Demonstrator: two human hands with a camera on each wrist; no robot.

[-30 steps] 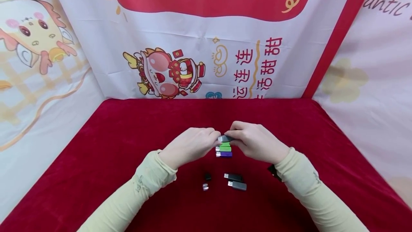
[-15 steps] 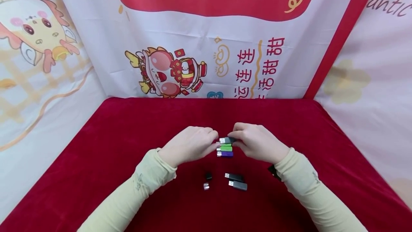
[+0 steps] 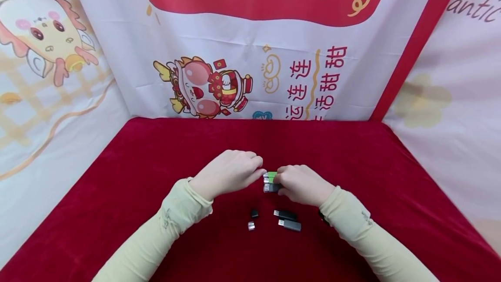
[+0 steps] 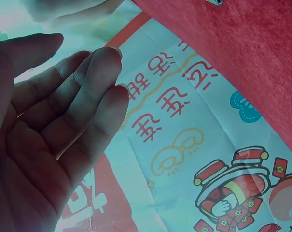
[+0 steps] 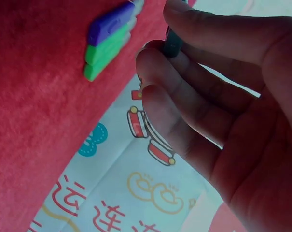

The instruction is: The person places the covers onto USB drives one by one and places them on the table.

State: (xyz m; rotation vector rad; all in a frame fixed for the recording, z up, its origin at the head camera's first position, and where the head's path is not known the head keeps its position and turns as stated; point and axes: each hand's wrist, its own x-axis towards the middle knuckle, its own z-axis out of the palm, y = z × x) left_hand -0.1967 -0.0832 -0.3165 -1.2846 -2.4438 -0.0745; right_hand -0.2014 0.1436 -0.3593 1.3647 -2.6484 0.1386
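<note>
My right hand point(image 3: 304, 185) pinches a dark grey USB stick point(image 3: 273, 188) between thumb and fingers, its pale end pointing left. In the right wrist view the grey stick's dark end point(image 5: 173, 44) shows between the fingertips. It is held above a row of USB sticks: a purple stick point(image 5: 109, 23) and two bright green sticks point(image 5: 107, 48) lying side by side on the red cloth. From the head, the grey one covers the purple one. My left hand point(image 3: 231, 173) hovers left of the row, fingers loosely bent, with nothing in the palm in the left wrist view.
Nearer on the red cloth point(image 3: 188, 151) lie a black USB stick point(image 3: 285, 215) and a grey USB stick point(image 3: 290, 225), both with bare metal plugs. Left of them are a small black cap point(image 3: 254, 213) and a clear cap point(image 3: 251, 226). Printed curtains point(image 3: 250, 64) stand behind and at both sides.
My right hand has brought the grey stick from the row's far end toward me, over the purple stick. My left hand has drawn slightly away to the left.
</note>
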